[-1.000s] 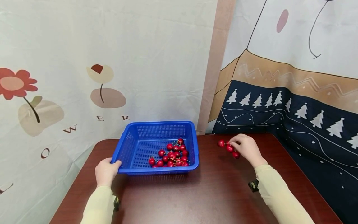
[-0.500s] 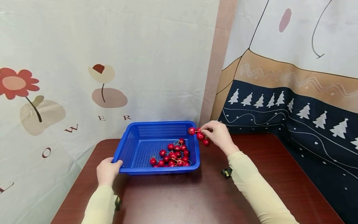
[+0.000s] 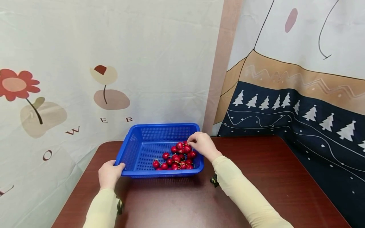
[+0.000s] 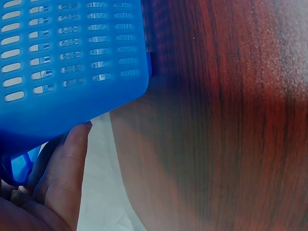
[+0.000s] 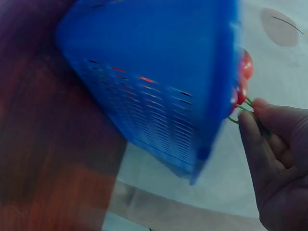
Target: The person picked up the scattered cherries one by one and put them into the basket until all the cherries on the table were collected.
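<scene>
A blue plastic basket [image 3: 163, 173] with slotted walls stands on the table, and several red cherries [image 3: 176, 159] lie in its right half. My left hand [image 3: 109, 174] grips the basket's left front corner, thumb over the rim. In the left wrist view its fingers [image 4: 72, 159] lie against the basket's underside edge. My right hand [image 3: 203, 145] reaches over the right rim and pinches green cherry stems [image 5: 248, 103] between thumb and fingertips. Cherries [image 5: 244, 72] hang from those stems, partly hidden behind the basket wall in the right wrist view.
The dark red-brown wooden table [image 3: 256, 177] extends to the right and in front of the basket. A printed cloth [image 3: 159, 63] hangs right behind the table's back edge, and a dark tree-patterned cloth [image 3: 268, 117] hangs at the right.
My right hand has carried the cherries from the right of the table, up over the basket's right rim and down inside. My left hand has kept its grip on the basket.
</scene>
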A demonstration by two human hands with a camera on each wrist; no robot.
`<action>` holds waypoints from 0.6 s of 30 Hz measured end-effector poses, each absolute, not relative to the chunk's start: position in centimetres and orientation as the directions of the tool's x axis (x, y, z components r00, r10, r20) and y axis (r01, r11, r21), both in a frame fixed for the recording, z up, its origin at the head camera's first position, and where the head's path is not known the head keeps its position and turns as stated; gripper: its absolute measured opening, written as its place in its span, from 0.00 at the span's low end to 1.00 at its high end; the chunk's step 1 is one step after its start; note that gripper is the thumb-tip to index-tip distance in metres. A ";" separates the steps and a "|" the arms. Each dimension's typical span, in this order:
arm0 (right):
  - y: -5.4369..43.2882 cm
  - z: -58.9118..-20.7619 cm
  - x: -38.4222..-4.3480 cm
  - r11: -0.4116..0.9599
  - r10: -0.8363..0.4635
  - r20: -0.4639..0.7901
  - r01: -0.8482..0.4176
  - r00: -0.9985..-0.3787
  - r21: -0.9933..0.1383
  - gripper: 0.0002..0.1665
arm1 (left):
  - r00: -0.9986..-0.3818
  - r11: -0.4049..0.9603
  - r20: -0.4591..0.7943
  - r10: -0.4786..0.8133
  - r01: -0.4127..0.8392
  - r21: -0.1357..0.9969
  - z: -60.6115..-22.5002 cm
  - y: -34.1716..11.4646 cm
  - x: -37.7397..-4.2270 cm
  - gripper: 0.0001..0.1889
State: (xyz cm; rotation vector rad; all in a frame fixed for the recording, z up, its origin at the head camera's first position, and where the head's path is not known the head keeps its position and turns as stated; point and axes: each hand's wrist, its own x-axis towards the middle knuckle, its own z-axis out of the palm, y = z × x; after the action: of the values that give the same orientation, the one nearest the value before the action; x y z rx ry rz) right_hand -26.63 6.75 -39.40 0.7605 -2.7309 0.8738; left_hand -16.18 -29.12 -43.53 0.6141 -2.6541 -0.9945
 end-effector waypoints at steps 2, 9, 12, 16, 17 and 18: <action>6.4 -40.0 -26.7 0.713 -0.435 0.282 -0.519 -0.855 -0.472 0.02 | -0.882 0.677 0.075 -0.465 -0.299 0.673 -43.5 -29.1 -16.2 0.21; 5.4 -41.0 -26.8 0.761 -0.481 0.194 -0.517 -0.855 -0.392 0.04 | -0.882 0.676 0.079 -0.464 -0.295 0.675 -43.5 -29.2 -16.3 0.20; 5.2 -41.3 -26.7 0.777 -0.501 0.160 -0.524 -0.850 -0.350 0.04 | -0.883 0.675 0.078 -0.463 -0.294 0.676 -43.6 -29.2 -16.2 0.19; 5.3 -41.3 -26.3 0.763 -0.526 0.159 -0.546 -0.836 -0.346 0.06 | -0.882 0.674 0.078 -0.465 -0.296 0.676 -43.6 -29.2 -16.2 0.19; 5.5 -41.2 -26.2 0.757 -0.523 0.167 -0.546 -0.836 -0.359 0.07 | -0.882 0.674 0.076 -0.466 -0.297 0.676 -43.7 -29.2 -16.2 0.19; 5.7 -41.1 -26.1 0.753 -0.515 0.173 -0.540 -0.839 -0.376 0.07 | -0.881 0.673 0.075 -0.466 -0.298 0.676 -43.7 -29.2 -16.2 0.19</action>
State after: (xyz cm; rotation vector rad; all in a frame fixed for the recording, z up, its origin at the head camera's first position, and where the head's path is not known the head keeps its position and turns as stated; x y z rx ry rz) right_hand -26.06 5.69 -41.11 0.8693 -2.8861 0.6467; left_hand -16.23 -29.20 -43.69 0.6156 -2.6467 -1.0064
